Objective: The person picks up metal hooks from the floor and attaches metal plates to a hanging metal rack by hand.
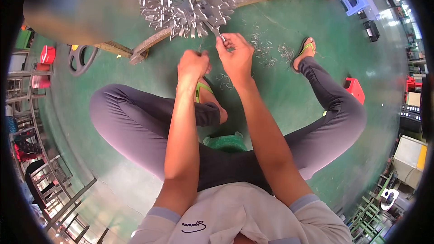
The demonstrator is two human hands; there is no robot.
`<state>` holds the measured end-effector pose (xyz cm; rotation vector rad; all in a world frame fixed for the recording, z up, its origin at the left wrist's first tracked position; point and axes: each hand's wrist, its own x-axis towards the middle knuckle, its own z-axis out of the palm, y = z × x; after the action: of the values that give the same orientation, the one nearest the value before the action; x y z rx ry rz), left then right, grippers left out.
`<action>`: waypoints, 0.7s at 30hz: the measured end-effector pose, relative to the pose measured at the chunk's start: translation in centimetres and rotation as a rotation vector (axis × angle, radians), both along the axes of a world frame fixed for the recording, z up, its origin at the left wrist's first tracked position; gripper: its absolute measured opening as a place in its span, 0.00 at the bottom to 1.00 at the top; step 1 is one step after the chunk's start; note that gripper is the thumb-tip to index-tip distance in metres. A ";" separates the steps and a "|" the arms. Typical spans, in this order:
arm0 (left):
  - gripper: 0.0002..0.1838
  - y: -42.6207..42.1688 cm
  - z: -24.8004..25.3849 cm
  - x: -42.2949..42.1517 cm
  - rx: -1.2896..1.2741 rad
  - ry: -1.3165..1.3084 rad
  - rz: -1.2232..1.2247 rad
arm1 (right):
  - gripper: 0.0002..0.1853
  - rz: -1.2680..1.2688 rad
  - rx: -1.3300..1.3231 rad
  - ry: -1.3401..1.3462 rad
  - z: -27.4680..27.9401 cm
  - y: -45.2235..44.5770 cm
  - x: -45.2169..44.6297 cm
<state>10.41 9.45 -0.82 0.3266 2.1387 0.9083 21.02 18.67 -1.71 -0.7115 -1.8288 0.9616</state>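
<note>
Clusters of shiny flat metal parts (194, 4) hang at the top of the view, just beyond my hands. My right hand (237, 56) pinches the lower end of a narrow metal strip (216, 31) at the bottom of the middle cluster. Close beside it on the left, my left hand (193, 67) is closed, its fingers curled inward and partly hidden. What it holds, if anything, does not show. Below and to the right of the cluster, many small metal bits (266, 49) are scattered on the green floor (280, 104).
Wooden bars (151, 40) run beneath the hanging parts. I sit on a green stool (226, 142) with my knees apart. A red stool (355, 90) stands to the right, a blue stool (361, 4) at the upper right. Metal racks (40, 171) line the left side.
</note>
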 end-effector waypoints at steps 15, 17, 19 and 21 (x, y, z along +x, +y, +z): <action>0.12 1.0 3.1 2.6 0.678 0.562 -0.008 | 0.08 0.150 0.069 0.094 -1.3 0.8 0.9; 0.12 1.3 3.2 2.6 0.628 0.595 0.005 | 0.08 0.178 0.063 0.099 -1.6 1.1 0.8; 0.12 1.4 3.1 2.7 0.617 0.562 0.072 | 0.08 0.117 0.126 0.108 -2.7 2.1 1.8; 0.13 1.6 2.6 2.6 0.605 0.586 0.124 | 0.07 -0.045 0.137 0.042 -6.3 4.6 3.3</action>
<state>12.96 11.02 1.76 0.8541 2.3648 1.6958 24.27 23.25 -8.04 -0.6404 -1.8157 0.8080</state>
